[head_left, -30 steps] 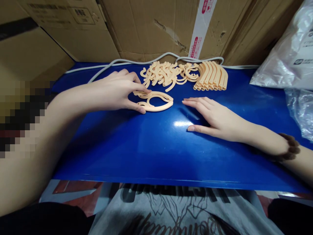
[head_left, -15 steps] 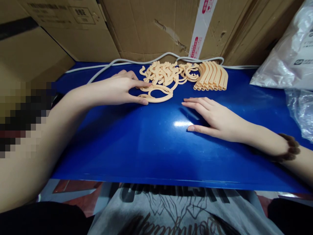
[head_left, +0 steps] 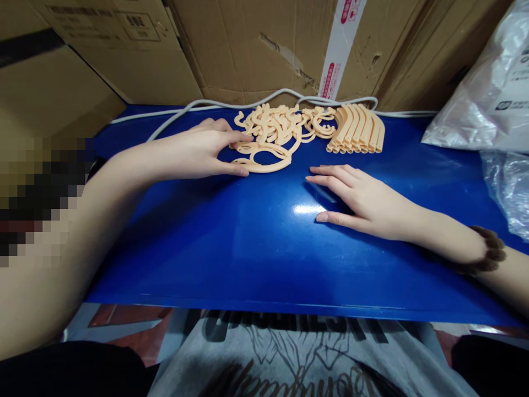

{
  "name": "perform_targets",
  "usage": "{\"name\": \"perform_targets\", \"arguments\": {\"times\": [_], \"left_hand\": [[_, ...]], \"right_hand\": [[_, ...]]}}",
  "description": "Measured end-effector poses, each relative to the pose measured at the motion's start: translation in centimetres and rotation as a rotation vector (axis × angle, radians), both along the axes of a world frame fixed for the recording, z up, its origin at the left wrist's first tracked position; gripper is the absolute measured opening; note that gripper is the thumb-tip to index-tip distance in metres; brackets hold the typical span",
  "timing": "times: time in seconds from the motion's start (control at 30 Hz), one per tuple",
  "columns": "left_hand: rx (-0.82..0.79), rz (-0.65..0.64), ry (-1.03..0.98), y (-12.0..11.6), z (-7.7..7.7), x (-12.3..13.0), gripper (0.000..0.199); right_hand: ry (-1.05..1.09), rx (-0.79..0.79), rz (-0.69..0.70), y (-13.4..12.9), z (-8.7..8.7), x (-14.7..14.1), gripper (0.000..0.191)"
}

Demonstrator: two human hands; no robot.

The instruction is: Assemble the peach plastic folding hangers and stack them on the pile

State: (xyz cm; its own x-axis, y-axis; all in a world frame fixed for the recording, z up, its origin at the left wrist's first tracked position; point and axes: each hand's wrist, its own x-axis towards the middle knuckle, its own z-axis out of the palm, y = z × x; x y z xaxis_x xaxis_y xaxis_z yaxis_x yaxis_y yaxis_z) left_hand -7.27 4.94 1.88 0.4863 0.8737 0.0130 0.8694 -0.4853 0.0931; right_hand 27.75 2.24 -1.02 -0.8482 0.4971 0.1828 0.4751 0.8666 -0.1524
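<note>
Frame of cream loops (head_left: pixel 273 167) is lying flat on the blue table (head_left: pixel 248 242), just in front of the loose curved pieces (head_left: pixel 273 124). Your left hand (head_left: pixel 198 148) is spanning its left end, thumb and 1 finger parted around it; I cannot tell whether they are squeezing. Your right hand (head_left: pixel 357 196) is lying well apart, fingers loosely spread, holding nothing. The frame is looking like light, fairly stiff, smooth plastic, probably sliding easily; its thick near curve is seemingly offering you the surest pinch.
</note>
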Motion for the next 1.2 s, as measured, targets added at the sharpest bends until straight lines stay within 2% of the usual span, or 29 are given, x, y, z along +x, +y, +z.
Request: {"name": "perform_targets", "arguments": {"times": [0.13,0.23,0.33,0.47,0.63,1.03,1.2], "left_hand": [[0.054,0.02,-0.109,-1.1,0.7,1.5,0.07],[0.131,0.021,-0.117,-1.7,0.7,2.7,0.055],[0.207,0.019,-0.108,-2.0,0.0,3.7,0.049],[0.214,0.007,-0.155,-2.0,-1.4,4.4,0.05],[0.21,-0.016,-0.133,-2.1,-2.2,5.0,0.053],[0.281,0.098,-0.033,-2.4,-1.5,5.1,0.046],[0.242,0.186,-0.216,-1.5,-2.4,4.9,0.034]], "right_hand": [[-0.004,0.009,0.007,0.0,-0.1,-0.1,0.077],[-0.008,0.012,0.006,0.0,-0.1,-0.1,0.076],[-0.012,0.01,-0.003,0.0,0.0,0.0,0.074],[-0.008,0.012,-0.004,0.0,-0.1,0.0,0.074],[-0.008,0.012,-0.004,0.0,-0.1,0.0,0.073],[-0.016,0.025,-0.002,0.0,-0.2,0.0,0.075],[-0.012,0.016,-0.004,0.0,-0.2,0.0,0.073]]}}
